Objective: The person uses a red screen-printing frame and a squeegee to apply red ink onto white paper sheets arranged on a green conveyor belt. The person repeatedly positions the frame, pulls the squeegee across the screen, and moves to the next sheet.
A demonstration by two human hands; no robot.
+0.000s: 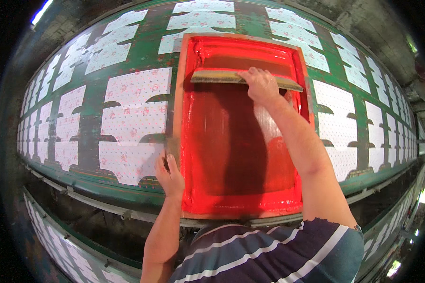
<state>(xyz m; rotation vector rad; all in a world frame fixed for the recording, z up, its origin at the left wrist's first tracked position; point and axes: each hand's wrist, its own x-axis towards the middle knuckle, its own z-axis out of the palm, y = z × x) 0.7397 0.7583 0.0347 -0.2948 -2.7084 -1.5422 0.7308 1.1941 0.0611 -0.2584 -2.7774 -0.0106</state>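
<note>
A rectangular printing screen (222, 203) coated in red ink lies on the green table in front of me. My right hand (262, 87) grips a long flat squeegee (212, 75) that spans the upper part of the screen. Red ink is piled thick along the screen's inner edges, and the darker mesh shows in the middle under a shadow. My left hand (170, 172) curls at the lower left side of the screen's frame, holding it by the edge; some of its fingertips are hidden. Pale fabric pieces (132, 118) with small pink and blue motifs lie beside the screen.
The long green table (89, 120) carries several rows of printed fabric pieces to both sides and beyond the screen. A metal rail (104, 203) runs along the near edge. Similar tables with pale pieces (56, 236) show at lower left and right. A concrete floor (359, 23) shows at the far side.
</note>
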